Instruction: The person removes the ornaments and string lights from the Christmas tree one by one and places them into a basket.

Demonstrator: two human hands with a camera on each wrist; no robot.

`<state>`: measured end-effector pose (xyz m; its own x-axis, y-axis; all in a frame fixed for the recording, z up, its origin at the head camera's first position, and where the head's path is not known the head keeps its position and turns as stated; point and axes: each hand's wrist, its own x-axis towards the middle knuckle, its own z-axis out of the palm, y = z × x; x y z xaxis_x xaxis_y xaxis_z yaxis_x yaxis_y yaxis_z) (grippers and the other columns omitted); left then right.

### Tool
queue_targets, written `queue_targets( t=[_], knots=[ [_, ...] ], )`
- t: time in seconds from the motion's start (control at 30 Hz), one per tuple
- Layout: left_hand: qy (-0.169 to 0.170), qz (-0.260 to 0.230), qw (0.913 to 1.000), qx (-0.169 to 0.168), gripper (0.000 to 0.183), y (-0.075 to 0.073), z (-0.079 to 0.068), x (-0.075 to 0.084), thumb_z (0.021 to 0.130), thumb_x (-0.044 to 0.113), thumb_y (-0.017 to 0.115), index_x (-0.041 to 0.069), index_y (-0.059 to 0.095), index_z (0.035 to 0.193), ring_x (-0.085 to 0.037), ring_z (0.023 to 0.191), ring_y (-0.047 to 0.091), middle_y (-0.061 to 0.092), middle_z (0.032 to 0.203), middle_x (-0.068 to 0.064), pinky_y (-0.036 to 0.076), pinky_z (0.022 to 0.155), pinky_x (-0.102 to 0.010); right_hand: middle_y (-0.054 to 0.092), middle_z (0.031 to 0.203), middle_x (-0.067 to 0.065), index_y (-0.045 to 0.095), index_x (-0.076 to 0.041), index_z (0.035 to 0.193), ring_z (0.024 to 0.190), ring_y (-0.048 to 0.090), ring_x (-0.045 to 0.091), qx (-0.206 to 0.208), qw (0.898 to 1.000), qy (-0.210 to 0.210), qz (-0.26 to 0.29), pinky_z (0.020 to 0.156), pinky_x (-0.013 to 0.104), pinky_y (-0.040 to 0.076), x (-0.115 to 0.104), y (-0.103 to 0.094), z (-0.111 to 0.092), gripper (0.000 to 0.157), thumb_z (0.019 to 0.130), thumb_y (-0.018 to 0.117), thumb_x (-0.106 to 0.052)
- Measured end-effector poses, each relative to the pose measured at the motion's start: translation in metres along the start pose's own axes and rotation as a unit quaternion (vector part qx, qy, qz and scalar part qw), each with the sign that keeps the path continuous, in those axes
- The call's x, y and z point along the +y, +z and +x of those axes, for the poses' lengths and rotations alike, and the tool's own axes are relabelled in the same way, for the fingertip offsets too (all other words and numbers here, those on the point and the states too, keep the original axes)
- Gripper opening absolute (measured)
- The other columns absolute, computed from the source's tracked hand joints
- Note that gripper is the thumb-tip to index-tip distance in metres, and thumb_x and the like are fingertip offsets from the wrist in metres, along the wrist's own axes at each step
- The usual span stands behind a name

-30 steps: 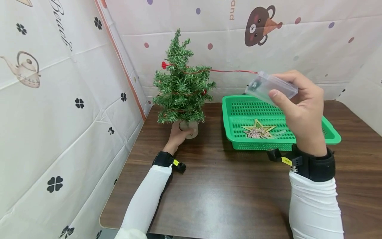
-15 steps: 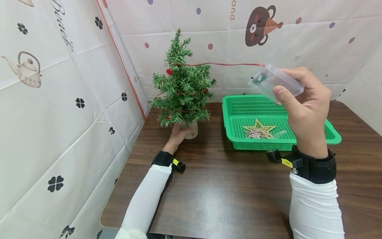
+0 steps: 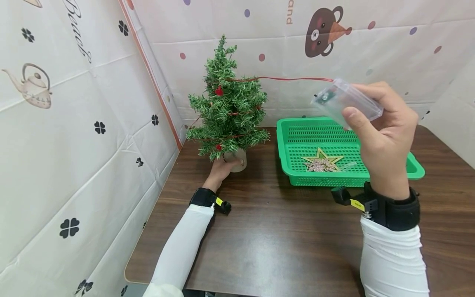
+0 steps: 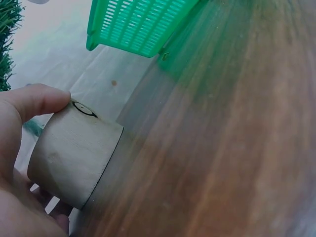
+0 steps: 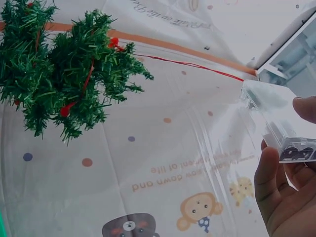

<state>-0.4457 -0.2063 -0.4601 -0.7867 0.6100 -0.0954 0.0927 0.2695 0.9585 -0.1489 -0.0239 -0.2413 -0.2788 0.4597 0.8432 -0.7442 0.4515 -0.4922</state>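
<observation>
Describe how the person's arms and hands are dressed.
The left sleeve and right sleeve are white, the right one wrinkled. Each wrist wears a black wristband with a small black device and yellow tag. The left hand and right hand wear no gloves.

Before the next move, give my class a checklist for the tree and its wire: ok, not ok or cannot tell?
1. Left hand gripping tree base: ok.
2. Right hand holding clear box: ok.
3. Red wire spanning from box to tree: ok.
4. All wire wound on tree: not ok, a length hangs free.
5. Wire behind tree evenly placed: cannot tell, hidden.
6. Star inside green basket: ok.
</observation>
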Motion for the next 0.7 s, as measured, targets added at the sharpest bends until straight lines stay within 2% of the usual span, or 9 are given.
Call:
queue_targets(
  t=[0.23,0.37,0.53,0.63,0.7],
  knots=[
    [-0.006,0.016,0.9999,-0.002,0.088,0.0,0.0,0.001,0.091,0.042,0.075,0.013,0.028,0.161,-0.037,0.153,0.028,0.026,0.166,-0.015,0.035,0.121,-0.054,0.075,0.1,0.008,0.071,0.014,0.11,0.093,0.066,0.022,0.004,1.0,0.005,-0.008,0.077,0.019,0.058,0.005,-0.004,0.002,0.027,0.086,0.072,0.002],
    [-0.017,0.018,0.9996,-0.011,0.091,-0.001,0.001,0.002,0.092,0.045,0.073,0.012,0.025,0.162,-0.036,0.154,0.024,0.022,0.167,-0.015,0.032,0.122,-0.054,0.075,0.1,0.009,0.071,0.014,0.11,0.094,0.067,0.022,0.013,1.0,0.009,-0.01,0.077,0.018,0.058,0.007,-0.006,0.004,0.027,0.086,0.073,0.002],
    [-0.023,0.01,0.9995,-0.021,0.091,-0.002,0.002,0.002,0.093,0.046,0.07,0.013,0.022,0.163,-0.037,0.156,0.021,0.018,0.169,-0.015,0.03,0.123,-0.054,0.074,0.099,0.012,0.071,0.015,0.109,0.09,0.068,0.023,0.029,0.999,0.013,0.0,0.071,0.018,0.057,0.01,-0.009,0.006,0.027,0.084,0.072,0.005],
    [-0.02,-0.004,0.9996,-0.02,0.085,-0.002,0.002,0.002,0.093,0.044,0.07,0.014,0.029,0.161,-0.036,0.154,0.025,0.022,0.168,-0.015,0.032,0.122,-0.054,0.073,0.099,0.012,0.071,0.015,0.11,0.086,0.067,0.022,0.029,0.999,0.018,0.003,0.065,0.018,0.055,0.012,-0.012,0.007,0.027,0.085,0.072,0.005],
    [-0.016,-0.026,0.9994,-0.017,0.085,-0.001,0.002,0.001,0.093,0.04,0.072,0.017,0.026,0.162,-0.037,0.153,0.028,0.022,0.168,-0.014,0.033,0.121,-0.054,0.073,0.098,0.012,0.071,0.014,0.11,0.083,0.065,0.021,0.029,0.999,0.019,0.002,0.063,0.018,0.054,0.014,-0.014,0.007,0.027,0.085,0.072,0.005]
  ],
)
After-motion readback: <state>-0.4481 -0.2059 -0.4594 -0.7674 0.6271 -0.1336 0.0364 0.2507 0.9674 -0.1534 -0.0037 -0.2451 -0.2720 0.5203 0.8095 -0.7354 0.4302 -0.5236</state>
